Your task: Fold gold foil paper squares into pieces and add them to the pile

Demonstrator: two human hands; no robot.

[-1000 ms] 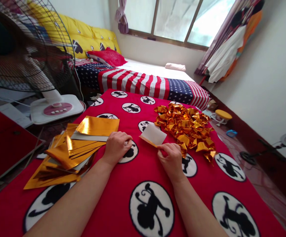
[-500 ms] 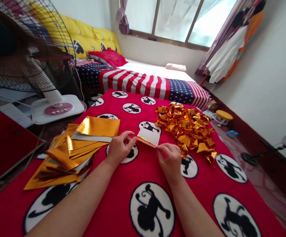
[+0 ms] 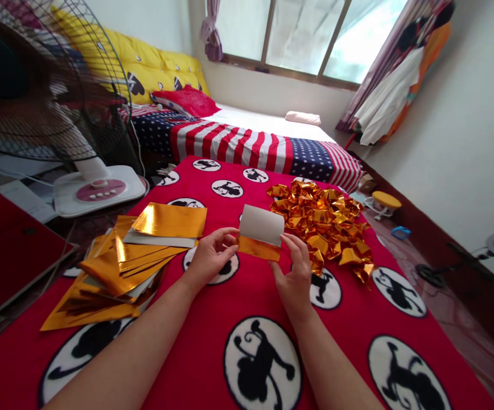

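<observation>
Gold and white paper (image 3: pixel 261 230) sits at the centre of the frame, raised between a person's two bare hands. Its pale, curved part is uppermost; a gold strip runs along its lower edge, long axis going left to right and dipping slightly to the right. Left hand (image 3: pixel 208 257) is at its left end, thumb and forefinger pinching the edge. Right hand (image 3: pixel 295 279) is at its right end, thumb below and fingers above, gripping the strip's corner. Both hands are about equally near, so the paper lies directly between them, beyond the wrists.

No box or tray holds the other paper. Flat gold sheets (image 3: pixel 123 272) lie in a loose stack at centre left, and crumpled-looking gold pieces (image 3: pixel 321 219) heap at centre right, both directly on a red cloth (image 3: pixel 204 353) with black figures in white circles.
</observation>
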